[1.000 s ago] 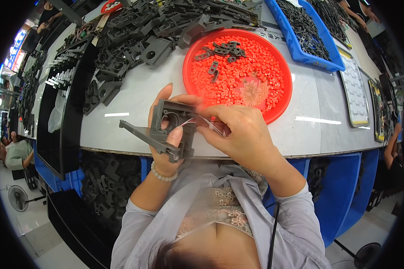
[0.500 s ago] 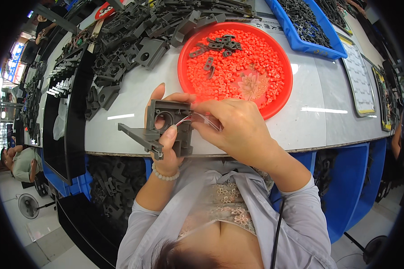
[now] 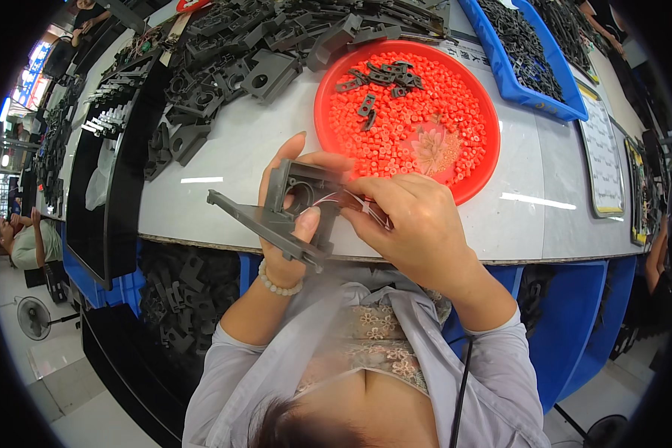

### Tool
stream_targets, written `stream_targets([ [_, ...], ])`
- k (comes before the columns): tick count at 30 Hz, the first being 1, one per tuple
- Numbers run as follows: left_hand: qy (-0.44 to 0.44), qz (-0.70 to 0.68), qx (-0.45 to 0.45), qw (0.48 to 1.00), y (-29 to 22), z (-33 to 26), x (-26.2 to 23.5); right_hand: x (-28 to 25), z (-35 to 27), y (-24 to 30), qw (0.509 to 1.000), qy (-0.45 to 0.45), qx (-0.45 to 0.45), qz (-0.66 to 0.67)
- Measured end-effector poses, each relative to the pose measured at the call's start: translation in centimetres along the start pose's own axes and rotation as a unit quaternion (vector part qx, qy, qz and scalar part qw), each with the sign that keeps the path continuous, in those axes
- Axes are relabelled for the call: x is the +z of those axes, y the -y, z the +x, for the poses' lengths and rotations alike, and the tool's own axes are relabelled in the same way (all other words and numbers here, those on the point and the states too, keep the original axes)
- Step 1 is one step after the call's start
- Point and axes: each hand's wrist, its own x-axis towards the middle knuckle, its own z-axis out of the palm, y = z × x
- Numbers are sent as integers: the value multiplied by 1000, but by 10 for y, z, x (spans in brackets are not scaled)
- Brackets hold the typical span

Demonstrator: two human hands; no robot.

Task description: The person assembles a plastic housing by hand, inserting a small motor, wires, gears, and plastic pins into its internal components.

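Observation:
My left hand (image 3: 287, 243) is closed round a dark grey plastic housing (image 3: 280, 183) with a round opening and a long arm jutting out to the left. Its thumb presses near the opening, where thin red and white wires (image 3: 325, 198) come out. Pinched in my right hand (image 3: 414, 216) are those wires, at the right side of the housing; their loose ends trail below the fingers. Just beyond both hands lies a red round tray (image 3: 491, 160) full of small red plastic pieces (image 3: 351, 123), with several dark clips (image 3: 384, 75) on top.
Dark plastic housings (image 3: 272, 75) are heaped at the far left of the table. A black tray (image 3: 119, 216) stands at the left edge. At the far right are a blue bin (image 3: 575, 108) of dark parts and a clipboard (image 3: 601, 160). Blue bins (image 3: 567, 321) sit below the table edge.
The housing has tilted in my left hand, its long arm now slanting more steeply down to the right. Both hands have shifted slightly right in the picture, as the view moved a little.

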Motion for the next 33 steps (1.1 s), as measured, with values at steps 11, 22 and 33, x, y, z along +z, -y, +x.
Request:
stream_targets([
  [11, -28, 11, -32, 999, -2, -2, 8, -1, 2, -1, 998, 13, 41, 48],
  [22, -36, 52, -20, 998, 3, -6, 3, 4, -1, -7, 999, 22, 10, 31],
  [33, -53, 27, -21, 998, -3, -4, 12, 4, -3, -5, 995, -74, 3, 73],
])
